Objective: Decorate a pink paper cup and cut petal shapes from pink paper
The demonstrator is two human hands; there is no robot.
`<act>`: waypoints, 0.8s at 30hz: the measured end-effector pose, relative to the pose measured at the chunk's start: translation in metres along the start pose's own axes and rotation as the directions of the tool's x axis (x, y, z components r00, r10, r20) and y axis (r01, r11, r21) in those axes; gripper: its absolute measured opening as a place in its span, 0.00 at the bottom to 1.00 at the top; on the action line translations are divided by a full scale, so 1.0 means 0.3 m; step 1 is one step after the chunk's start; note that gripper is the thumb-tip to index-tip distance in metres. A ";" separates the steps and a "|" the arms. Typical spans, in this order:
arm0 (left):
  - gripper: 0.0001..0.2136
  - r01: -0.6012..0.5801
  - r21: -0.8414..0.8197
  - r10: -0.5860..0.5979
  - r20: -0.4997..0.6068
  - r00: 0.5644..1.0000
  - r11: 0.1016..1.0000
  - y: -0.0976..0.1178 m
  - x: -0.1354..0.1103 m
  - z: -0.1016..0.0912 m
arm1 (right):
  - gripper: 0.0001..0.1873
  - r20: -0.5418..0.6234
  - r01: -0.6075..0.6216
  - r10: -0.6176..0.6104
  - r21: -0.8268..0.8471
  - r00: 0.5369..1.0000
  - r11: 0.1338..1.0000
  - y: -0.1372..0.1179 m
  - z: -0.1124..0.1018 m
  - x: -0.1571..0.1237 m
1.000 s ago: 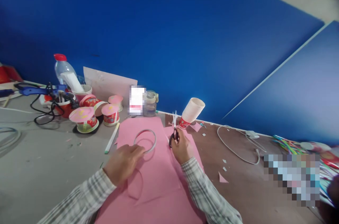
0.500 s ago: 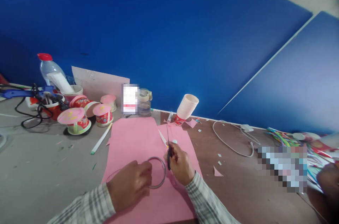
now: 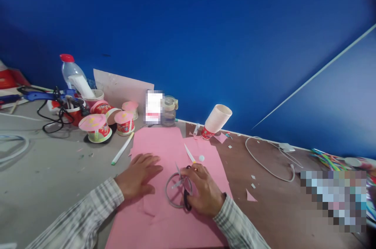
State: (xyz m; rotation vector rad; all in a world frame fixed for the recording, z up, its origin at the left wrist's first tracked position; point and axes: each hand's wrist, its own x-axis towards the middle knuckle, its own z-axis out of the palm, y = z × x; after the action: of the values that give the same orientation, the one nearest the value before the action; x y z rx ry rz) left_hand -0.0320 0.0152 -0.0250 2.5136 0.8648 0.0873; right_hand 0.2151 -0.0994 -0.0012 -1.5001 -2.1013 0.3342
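Scissors with black handles (image 3: 186, 201) are in my right hand (image 3: 205, 190), low over the pink paper (image 3: 164, 225), with their blades spread. Beneath the blades lies a thin grey ring (image 3: 167, 194), possibly a narrow roll of tape; whether the scissors touch it I cannot tell. My left hand (image 3: 138, 176) rests palm down on the paper's left side, fingers stretched out and holding nothing. Beyond my right hand, a white pointed strip (image 3: 189, 153) and a small white disc (image 3: 201, 158) lie on the paper.
A green-tipped white marker (image 3: 122, 149) lies left of the paper. Red cups with pink discs (image 3: 94, 122) cluster behind it, near a lidded jar (image 3: 169, 111). A leaning cup stack (image 3: 216, 121), paper scraps (image 3: 250, 195) and a white cable (image 3: 264, 171) are rightward.
My left hand has left the ring's edge and flattened onto the paper. My right hand has lowered the scissors from upright to over the ring. The view has turned slightly left.
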 end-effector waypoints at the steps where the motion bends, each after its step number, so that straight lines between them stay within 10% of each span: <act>1: 0.29 -0.009 -0.004 0.009 0.000 1.000 1.000 -0.001 0.001 -0.002 | 0.30 0.023 -0.006 0.006 -0.003 1.000 1.000 -0.003 -0.001 0.001; 9: 0.29 -0.014 -0.007 0.014 -0.006 1.000 1.000 0.004 0.006 -0.025 | 0.27 0.251 -0.033 0.039 -0.029 0.967 0.999 -0.043 -0.031 0.044; 24: 0.29 -0.037 -0.016 0.036 -0.049 0.998 0.999 0.004 0.004 -0.010 | 0.30 0.312 0.130 -0.105 -0.062 0.944 0.990 -0.064 -0.017 0.032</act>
State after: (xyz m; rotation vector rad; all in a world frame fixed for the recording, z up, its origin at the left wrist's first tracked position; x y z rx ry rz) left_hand -0.0310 0.0165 -0.0220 2.5212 0.8338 0.1673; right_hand 0.2001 -0.0978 0.0151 -1.4345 -2.4653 0.4681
